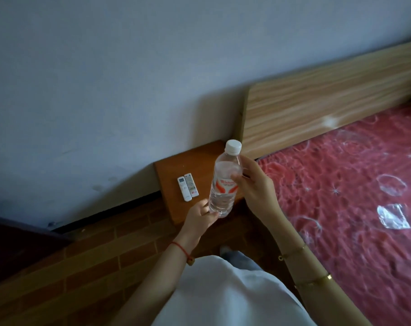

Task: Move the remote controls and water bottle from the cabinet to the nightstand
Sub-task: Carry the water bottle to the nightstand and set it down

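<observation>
Head view, sole entry.

Water bottle (224, 182): clear plastic, white cap, red-printed label, nearly full; held aloft and slightly tilted above the front edge of the nightstand (169, 175), not yet resting on it. Left hand (201, 218): cupped under the base, grip closed around the bottom of the bottle. Right hand (256, 184): grip pinching the shoulder, thumb and fingertips pressed to the plastic just below the neck.

Remote controls (188, 188): two, white, side by side and touching or nearly so, flat on the nightstand, toward its wall side.

Step in hand, by judgement: final item in transit; remotes already delivered, bottle over its destination. Next move calls for: lowering upright onto bare wood to the right of the remotes, base flat before release, clear of the front edge and of the remotes.

Surroundings: bed (355, 208) with red patterned cover just right of the nightstand; wooden headboard (329, 100) against the wall; brick-pattern floor (93, 250).

Hidden or unclear: cabinet not identifiable in frame; label text and remote buttons too small to read; near right part of the nightstand covered by bottle and hands; clear plastic scrap (391, 216) on the bed, nature uncertain.
</observation>
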A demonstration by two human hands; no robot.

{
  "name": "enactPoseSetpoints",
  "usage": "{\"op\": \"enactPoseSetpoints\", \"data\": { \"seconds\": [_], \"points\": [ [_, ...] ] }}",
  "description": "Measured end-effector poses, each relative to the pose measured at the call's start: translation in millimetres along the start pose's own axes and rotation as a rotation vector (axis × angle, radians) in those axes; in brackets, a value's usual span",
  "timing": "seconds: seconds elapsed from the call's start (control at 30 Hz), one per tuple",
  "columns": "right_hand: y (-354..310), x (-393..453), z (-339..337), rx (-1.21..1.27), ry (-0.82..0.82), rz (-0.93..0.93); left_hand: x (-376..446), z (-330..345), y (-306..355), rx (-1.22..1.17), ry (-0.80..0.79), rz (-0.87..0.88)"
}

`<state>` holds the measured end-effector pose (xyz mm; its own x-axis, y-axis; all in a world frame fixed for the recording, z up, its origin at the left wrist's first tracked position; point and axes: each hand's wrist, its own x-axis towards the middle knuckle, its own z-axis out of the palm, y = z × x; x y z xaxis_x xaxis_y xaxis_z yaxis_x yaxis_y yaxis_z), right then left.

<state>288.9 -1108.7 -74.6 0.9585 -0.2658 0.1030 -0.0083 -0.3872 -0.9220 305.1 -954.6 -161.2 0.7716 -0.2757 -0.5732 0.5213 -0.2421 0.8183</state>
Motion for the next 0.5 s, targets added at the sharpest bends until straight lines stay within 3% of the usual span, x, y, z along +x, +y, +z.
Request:
{"op": "enactPoseSetpoints", "data": {
  "seconds": [0.3, 0.5],
  "points": [
    [52.9, 128.9, 3.4, -0.008, -0.233, -0.047, 99.4, 25.2, 38.2, -0.120, 0.225, -0.082],
    [102.5, 196.5, 40.6, -0.023, -0.285, -0.047, 169.0, 17.1, 46.2, -0.011, 0.339, -0.057]
  ]
}}
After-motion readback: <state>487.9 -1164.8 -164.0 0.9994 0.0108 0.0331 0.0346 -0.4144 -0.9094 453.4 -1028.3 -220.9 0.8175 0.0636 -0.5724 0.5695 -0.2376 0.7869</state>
